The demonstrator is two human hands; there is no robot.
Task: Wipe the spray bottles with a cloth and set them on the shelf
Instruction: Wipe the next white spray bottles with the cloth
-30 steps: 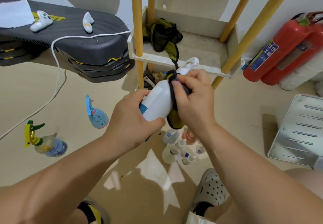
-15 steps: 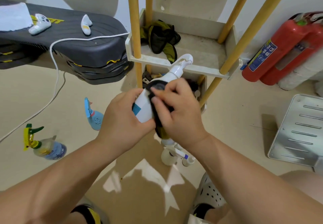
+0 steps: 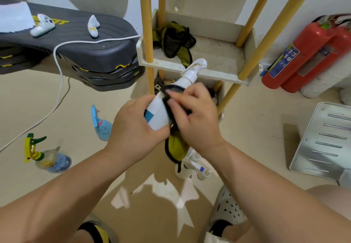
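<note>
My left hand [image 3: 133,127] grips the base of a white spray bottle [image 3: 161,109] with a teal label, its nozzle tilted up and to the right. My right hand [image 3: 193,115] presses a black and olive cloth [image 3: 175,146] around the bottle's body; the cloth's end hangs below. Just behind stands the white shelf [image 3: 218,75] with yellow posts, where another dark cloth [image 3: 174,41] lies. A blue spray bottle [image 3: 101,127] and a clear bottle with a yellow-green trigger [image 3: 47,157] lie on the floor at the left. Small white bottles [image 3: 191,166] stand under my right wrist.
Stacked dark step platforms [image 3: 79,53] at the left carry two white controllers and a white cable. Two red fire extinguishers [image 3: 307,53] lean at the right wall. A metal slotted tray [image 3: 322,142] lies on the floor at the right. My feet are at the bottom.
My right hand slid the cloth down from the bottle's neck to its body. The bottle's nozzle now stands uncovered and tilted more upright. My left hand keeps its hold.
</note>
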